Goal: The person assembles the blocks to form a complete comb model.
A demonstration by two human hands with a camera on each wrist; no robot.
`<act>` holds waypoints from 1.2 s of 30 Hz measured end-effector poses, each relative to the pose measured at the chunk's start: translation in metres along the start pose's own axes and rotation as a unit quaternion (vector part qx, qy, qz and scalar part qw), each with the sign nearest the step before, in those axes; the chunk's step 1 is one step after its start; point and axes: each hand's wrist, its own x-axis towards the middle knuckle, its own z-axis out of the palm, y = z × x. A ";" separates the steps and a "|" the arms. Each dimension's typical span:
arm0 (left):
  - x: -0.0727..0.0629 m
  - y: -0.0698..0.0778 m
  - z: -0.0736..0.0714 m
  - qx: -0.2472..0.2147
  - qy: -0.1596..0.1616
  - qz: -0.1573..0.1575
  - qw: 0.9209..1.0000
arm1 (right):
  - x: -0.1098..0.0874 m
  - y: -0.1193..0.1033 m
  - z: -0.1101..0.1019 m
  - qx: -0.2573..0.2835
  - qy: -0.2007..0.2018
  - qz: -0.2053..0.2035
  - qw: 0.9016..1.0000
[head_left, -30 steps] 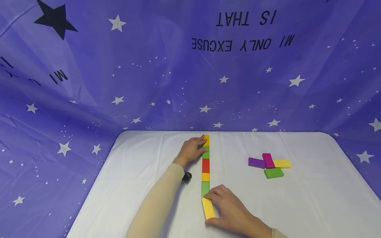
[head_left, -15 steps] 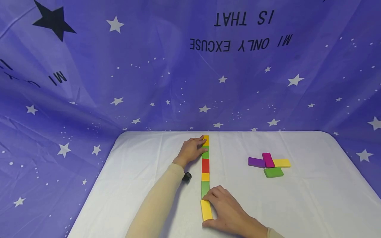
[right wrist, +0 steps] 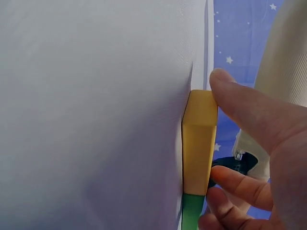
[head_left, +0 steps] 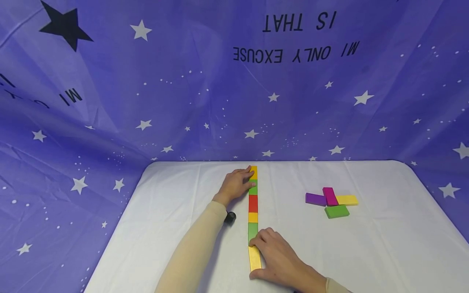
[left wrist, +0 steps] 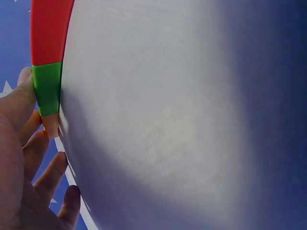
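The right hand (head_left: 280,258) spans the near yellow block (head_left: 255,259) with thumb and fingers around its ends, probably squaring it against the row of blocks (head_left: 253,203) beyond them. The left hand (head_left: 234,185), fingers spread, touches the row's far end, seemingly steadying it. Behind both hands, purple cloth (head_left: 220,101) reads upside-down "MI ONLY EXCUSE", "IS THAT".

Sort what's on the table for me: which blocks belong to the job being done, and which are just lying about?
Seemingly in use, one row, far to near:
far orange block
far green block
red block
near orange block
near green block
nearest yellow block, in the right grip

Seemingly lying about, right of the row:
purple block
magenta block
loose yellow block
loose green block
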 end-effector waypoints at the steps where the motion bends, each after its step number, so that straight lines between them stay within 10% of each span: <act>1: 0.000 0.000 0.000 0.000 -0.001 0.000 1.000 | 0.000 0.001 0.000 0.004 0.003 -0.001 1.000; 14: -0.001 0.000 -0.001 0.007 -0.001 0.006 1.000 | -0.017 0.012 0.001 0.015 0.081 -0.071 0.994; 36: -0.001 0.000 -0.004 -0.003 0.003 0.014 1.000 | -0.014 0.009 -0.010 0.081 0.022 0.036 0.996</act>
